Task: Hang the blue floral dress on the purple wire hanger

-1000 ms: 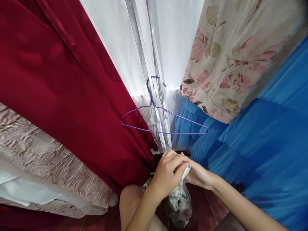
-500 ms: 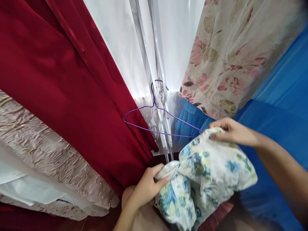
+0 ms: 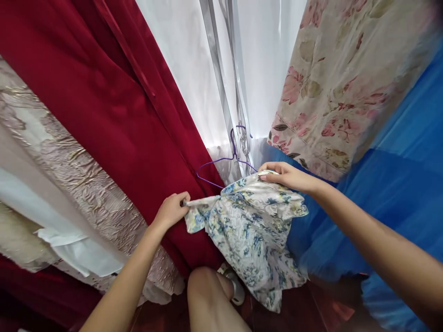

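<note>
Between my two hands hangs a white dress (image 3: 249, 230) with a blue and yellow flower print. My left hand (image 3: 173, 210) pinches the end of one sleeve and pulls it out to the left. At the other shoulder, my right hand (image 3: 284, 177) grips the cloth, thumb on top. A purple wire hanger (image 3: 214, 162) enters the dress at the neck; its left arm shows bare, while its right end is hidden under the cloth. The hanger's hook stands up in front of some silvery ribbons (image 3: 221, 83).
Long garments surround me: a dark red one (image 3: 131, 115) and a textured pinkish one (image 3: 86, 180) to the left, white cloth (image 3: 180, 55) behind, a pink-flowered one (image 3: 332, 101) and blue tulle (image 3: 391, 198) to the right. Below are a bare knee (image 3: 207, 295) and a shoe (image 3: 238, 291).
The bunched dress has been spread and now hangs down at length. My left hand has moved left and up with the sleeve; the dress has slid further over the hanger.
</note>
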Demonstrator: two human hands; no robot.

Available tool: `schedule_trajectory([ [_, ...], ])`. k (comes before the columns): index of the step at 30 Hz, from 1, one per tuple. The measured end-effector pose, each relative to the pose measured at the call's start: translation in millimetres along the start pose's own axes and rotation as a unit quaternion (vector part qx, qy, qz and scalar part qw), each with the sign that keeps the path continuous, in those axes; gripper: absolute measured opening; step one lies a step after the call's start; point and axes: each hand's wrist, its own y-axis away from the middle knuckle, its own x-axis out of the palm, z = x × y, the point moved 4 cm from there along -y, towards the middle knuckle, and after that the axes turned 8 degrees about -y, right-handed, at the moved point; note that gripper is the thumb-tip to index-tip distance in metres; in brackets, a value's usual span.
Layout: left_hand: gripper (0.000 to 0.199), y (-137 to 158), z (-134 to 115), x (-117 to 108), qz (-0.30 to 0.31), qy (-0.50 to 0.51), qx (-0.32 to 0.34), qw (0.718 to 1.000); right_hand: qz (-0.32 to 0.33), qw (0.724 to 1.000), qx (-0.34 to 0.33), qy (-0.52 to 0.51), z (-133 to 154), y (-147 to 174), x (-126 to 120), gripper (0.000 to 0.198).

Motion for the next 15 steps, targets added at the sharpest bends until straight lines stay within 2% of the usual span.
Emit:
schedule_trajectory([
  [4,0.009,-55.4,3.8,-8.7,-0.091,-0.004,-0.061,0.994,-0.011,1.0,-0.019,-0.005,4.6,8.2,1.6,0.028],
  [8,0.014,-112.3,-26.1,-14.7,-0.166,0.067,-0.071,0.981,-0.019,0.999,0.011,-0.025,10.6,9.8,-1.4,0.027],
  [10,0.02,-130.3,-45.0,-13.5,-0.171,0.126,-0.046,0.976,-0.02,0.999,0.03,-0.041,13.1,11.1,-2.7,0.026],
  [12,0.031,-136.0,-59.2,-9.3,-0.152,0.179,-0.012,0.972,-0.017,0.997,0.05,-0.051,13.3,13.2,-3.2,0.027],
  [15,0.027,-120.3,-65.6,-0.8,-0.114,0.212,0.038,0.97,-0.013,0.997,0.058,-0.045,9.9,15.7,-5.6,0.027],
])
